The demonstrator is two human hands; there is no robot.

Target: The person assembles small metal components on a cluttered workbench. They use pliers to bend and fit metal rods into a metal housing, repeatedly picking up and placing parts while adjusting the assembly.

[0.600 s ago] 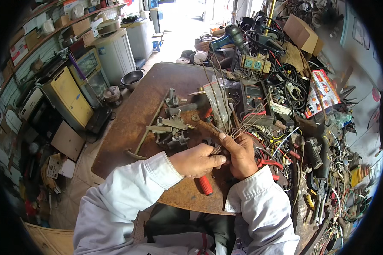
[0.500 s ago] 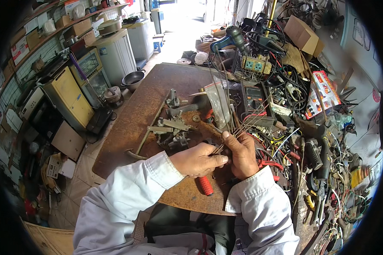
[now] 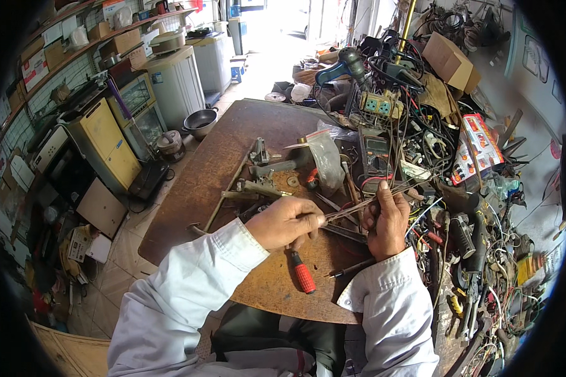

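Over the brown wooden table (image 3: 188,182) I hold a bundle of thin metal rods (image 3: 349,211) stretched between both hands. My left hand (image 3: 286,222) pinches one end between thumb and fingers. Farther along, my right hand (image 3: 387,224) grips the bundle, with its thumb up and the loose ends fanning out to the right. Below lies a screwdriver (image 3: 302,273) with a red handle. Beyond my left hand are grey metal parts (image 3: 264,182) and a clear plastic bag (image 3: 327,160). A thin dark tool (image 3: 352,269) lies by my right wrist.
A multimeter (image 3: 377,154) sits behind my right hand. Tangled cables, pliers (image 3: 473,295) and a power tool (image 3: 479,235) crowd the right side. A blue heat gun (image 3: 339,69) stands at the back. Left of the table are a pan (image 3: 200,120) and cabinets (image 3: 107,141).
My hands have moved apart, the right hand shifting right. The rods have swung from pointing upward to lying nearly level between the hands. More of the red screwdriver shows.
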